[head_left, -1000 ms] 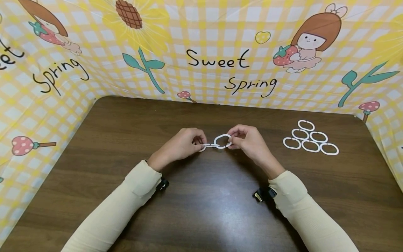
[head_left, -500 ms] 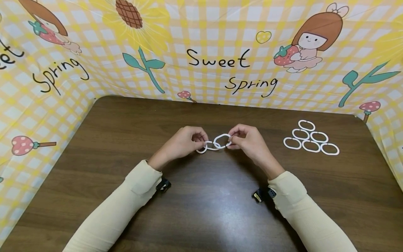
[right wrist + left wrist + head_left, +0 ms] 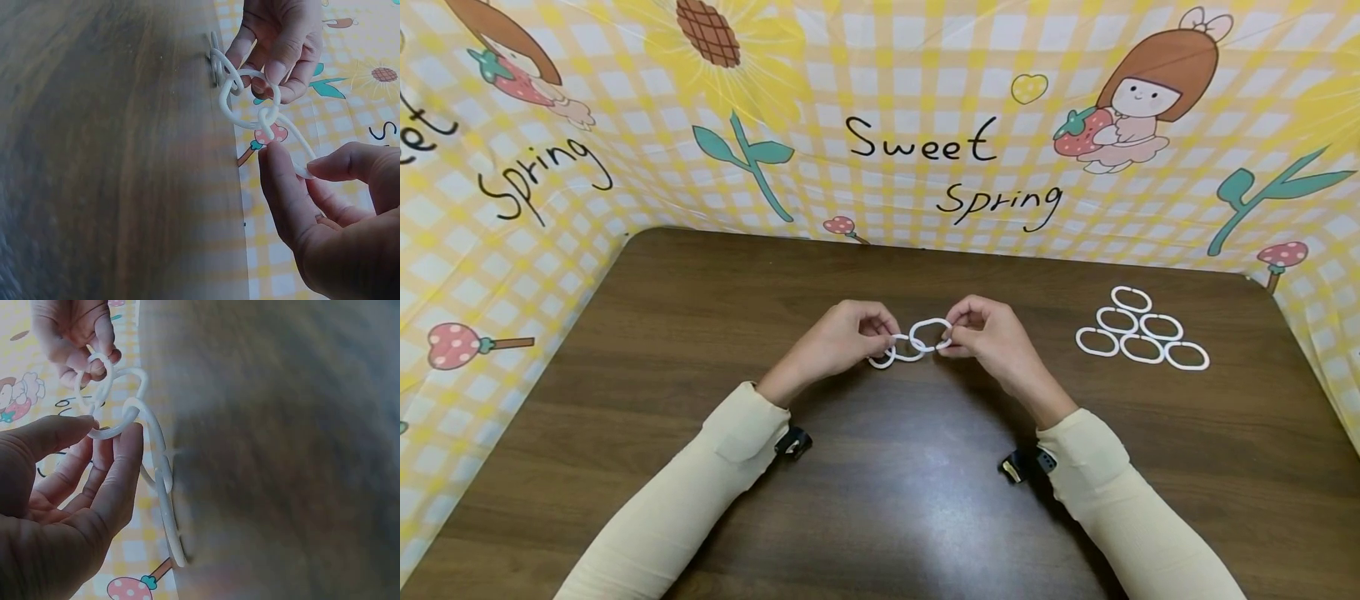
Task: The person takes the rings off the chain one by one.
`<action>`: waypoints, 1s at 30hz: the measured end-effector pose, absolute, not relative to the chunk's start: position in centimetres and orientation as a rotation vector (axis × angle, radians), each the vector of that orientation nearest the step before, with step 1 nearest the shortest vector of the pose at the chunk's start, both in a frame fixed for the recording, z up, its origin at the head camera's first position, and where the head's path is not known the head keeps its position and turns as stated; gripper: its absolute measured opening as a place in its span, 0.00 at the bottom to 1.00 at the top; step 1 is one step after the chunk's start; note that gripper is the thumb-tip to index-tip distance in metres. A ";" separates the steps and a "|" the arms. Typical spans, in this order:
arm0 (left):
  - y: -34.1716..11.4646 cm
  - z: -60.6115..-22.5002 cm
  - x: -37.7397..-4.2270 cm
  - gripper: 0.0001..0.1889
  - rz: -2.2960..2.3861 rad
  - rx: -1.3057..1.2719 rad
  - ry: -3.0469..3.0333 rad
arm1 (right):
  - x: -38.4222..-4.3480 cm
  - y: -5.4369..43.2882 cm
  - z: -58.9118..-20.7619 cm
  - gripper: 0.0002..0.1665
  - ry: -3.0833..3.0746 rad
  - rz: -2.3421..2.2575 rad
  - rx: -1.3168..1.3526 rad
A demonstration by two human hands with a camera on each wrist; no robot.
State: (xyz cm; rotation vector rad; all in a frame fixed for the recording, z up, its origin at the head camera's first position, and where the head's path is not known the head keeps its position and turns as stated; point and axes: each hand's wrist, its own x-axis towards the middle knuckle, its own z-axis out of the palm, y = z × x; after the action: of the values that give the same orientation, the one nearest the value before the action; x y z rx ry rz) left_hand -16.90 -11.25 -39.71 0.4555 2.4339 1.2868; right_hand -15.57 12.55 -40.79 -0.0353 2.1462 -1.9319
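Your left hand and right hand each pinch an end of the white ring chain just above the dark wooden table. Loose white rings lie at 3 o'clock. At 12 o'clock hangs the yellow checked backdrop.

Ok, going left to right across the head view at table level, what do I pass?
Left hand → chain of white rings held between both hands → right hand → loose white rings laid in a triangle on the table.
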 end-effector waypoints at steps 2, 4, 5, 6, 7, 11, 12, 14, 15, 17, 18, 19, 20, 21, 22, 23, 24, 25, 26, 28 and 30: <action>-11.2 -39.7 -16.9 0.05 1.296 0.446 2.427 | -15.6 12.5 -40.8 0.11 2.121 -1.943 -0.026; -11.2 -39.7 -16.9 0.05 1.311 0.434 2.413 | -15.5 12.5 -40.8 0.12 2.086 -1.959 -0.020; -11.2 -39.6 -16.9 0.05 1.319 0.428 2.403 | -15.5 12.5 -40.8 0.12 2.065 -1.969 -0.015; -11.2 -39.6 -16.9 0.05 1.327 0.420 2.392 | -15.5 12.5 -40.8 0.13 2.047 -1.979 -0.011; -11.2 -39.6 -16.9 0.06 1.335 0.413 2.380 | -15.5 12.5 -40.9 0.14 2.031 -1.988 -0.008; -11.0 -39.6 -17.0 0.07 1.392 0.368 2.309 | -15.5 12.5 -40.9 0.16 1.982 -2.017 -0.003; -11.0 -39.6 -17.0 0.07 1.409 0.355 2.288 | -15.5 12.5 -40.9 0.16 1.975 -2.019 -0.006; -10.9 -39.6 -17.0 0.08 1.442 0.330 2.247 | -15.5 12.5 -40.9 0.16 1.958 -2.027 -0.004; -10.9 -39.6 -17.0 0.08 1.453 0.320 2.233 | -15.5 12.5 -40.9 0.16 1.950 -2.031 -0.001; -10.8 -39.6 -16.9 0.08 1.470 0.302 2.212 | -15.5 12.6 -40.9 0.16 1.935 -2.043 0.003; -10.8 -39.6 -16.9 0.08 1.475 0.296 2.206 | -15.5 12.6 -40.9 0.16 1.930 -2.047 0.004; -10.8 -39.5 -16.9 0.09 1.478 0.293 2.202 | -15.5 12.6 -40.9 0.16 1.925 -2.051 0.004; -10.7 -39.5 -16.9 0.09 1.480 0.290 2.200 | -15.5 12.6 -40.9 0.17 1.921 -2.055 0.004; -10.7 -39.5 -16.9 0.09 1.481 0.289 2.199 | -15.5 12.6 -40.9 0.17 1.918 -2.058 0.003; -10.7 -39.4 -16.9 0.09 1.481 0.287 2.199 | -15.4 12.6 -41.0 0.17 1.915 -2.061 0.001; -10.7 -39.4 -16.9 0.09 1.480 0.288 2.201 | -15.4 12.7 -41.0 0.17 1.914 -2.061 0.000; -10.7 -39.4 -16.9 0.09 1.478 0.288 2.202 | -15.4 12.7 -41.0 0.17 1.916 -2.060 0.000; -10.7 -39.4 -16.9 0.09 1.476 0.288 2.205 | -15.4 12.7 -41.0 0.16 1.916 -2.061 0.001; -10.7 -39.5 -16.9 0.09 1.476 0.293 2.205 | -15.4 12.6 -41.0 0.16 1.916 -2.063 0.003; -10.8 -39.5 -17.0 0.10 1.475 0.296 2.209 | -15.4 12.6 -41.0 0.15 1.913 -2.074 0.010; -10.8 -39.6 -17.0 0.10 1.474 0.305 2.215 | -15.4 12.5 -41.0 0.15 1.910 -2.088 0.015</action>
State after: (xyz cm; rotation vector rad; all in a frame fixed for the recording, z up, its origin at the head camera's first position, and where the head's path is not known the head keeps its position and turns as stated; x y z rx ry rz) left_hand -17.00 -10.85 -39.60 0.3047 2.2154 1.4742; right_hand -15.41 12.50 -40.95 0.0152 1.9099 -2.0885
